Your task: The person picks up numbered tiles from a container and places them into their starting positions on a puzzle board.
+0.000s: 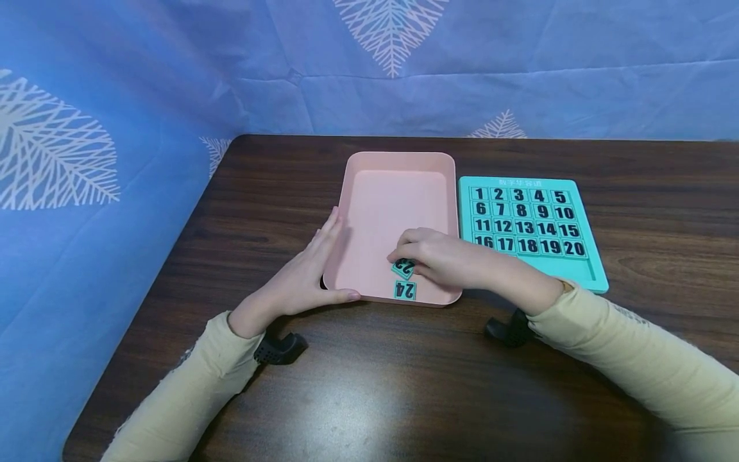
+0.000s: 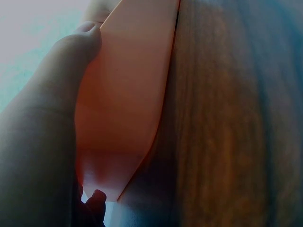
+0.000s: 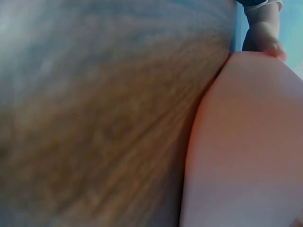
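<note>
A pink tray (image 1: 398, 199) stands on the table. My left hand (image 1: 300, 269) rests against its near left corner, fingers straight along the left wall and thumb on the front edge. In the left wrist view the thumb (image 2: 87, 40) lies at the rim of the tray (image 2: 123, 94). My right hand (image 1: 441, 256) reaches into the tray's near end and pinches a green number tile (image 1: 403, 267) between fingers and thumb; its digits are partly covered. Just nearer lies a second tile (image 1: 405, 290) marked 24, upside down to me. The right wrist view hides the right hand's grip.
Right of the tray lies a turquoise number board (image 1: 597, 276) with tiles 1 to 20 in rows and a bare slot row at its near edge. A dark wood table (image 1: 369, 372) carries everything. Blue leaf-patterned cloth (image 1: 288, 51) hangs behind and at left.
</note>
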`<state>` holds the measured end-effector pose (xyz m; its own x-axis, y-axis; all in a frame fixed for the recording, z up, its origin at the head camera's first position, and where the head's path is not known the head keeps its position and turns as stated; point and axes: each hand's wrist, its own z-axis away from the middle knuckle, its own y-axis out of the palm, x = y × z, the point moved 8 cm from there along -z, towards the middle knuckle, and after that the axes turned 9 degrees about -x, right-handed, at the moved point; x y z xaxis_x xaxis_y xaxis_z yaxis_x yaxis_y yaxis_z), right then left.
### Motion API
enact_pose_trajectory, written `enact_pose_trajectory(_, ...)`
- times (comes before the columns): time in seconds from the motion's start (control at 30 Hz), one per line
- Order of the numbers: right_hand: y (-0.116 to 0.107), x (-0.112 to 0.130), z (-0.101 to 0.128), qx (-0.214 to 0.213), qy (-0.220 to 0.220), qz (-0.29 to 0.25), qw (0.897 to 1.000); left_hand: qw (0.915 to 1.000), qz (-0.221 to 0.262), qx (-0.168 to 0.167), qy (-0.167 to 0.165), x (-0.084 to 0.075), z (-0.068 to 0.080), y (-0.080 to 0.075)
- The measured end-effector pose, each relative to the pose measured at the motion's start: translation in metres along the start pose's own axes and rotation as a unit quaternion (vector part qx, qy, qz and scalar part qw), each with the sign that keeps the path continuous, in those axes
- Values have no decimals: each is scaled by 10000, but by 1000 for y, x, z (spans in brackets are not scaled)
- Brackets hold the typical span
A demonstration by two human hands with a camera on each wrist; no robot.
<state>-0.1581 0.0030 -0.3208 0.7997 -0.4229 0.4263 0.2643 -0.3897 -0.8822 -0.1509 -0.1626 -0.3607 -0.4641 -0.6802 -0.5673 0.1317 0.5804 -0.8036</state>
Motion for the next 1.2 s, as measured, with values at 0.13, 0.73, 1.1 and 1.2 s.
enact_pose_trajectory(0.13, -3, -3, 2, -155, 92, 109, 9998, 10000, -35, -11, 18, 0, 0, 0)
enact_pose_trajectory(0.73, -7, -3, 6, -107, 104, 205, 9997, 10000, -12, -51, 8, 0, 0, -1)
enact_pose_trajectory(1.1, -13, -5, 9, -74, 457, -253, 9986, 9999, 3, -82, 71, 0, -1, -1)
enact_pose_trajectory(1.2, -17, -7, 12, -167, 635, -430, 9969, 10000, 33, -61, 63, 0, 0, -1)
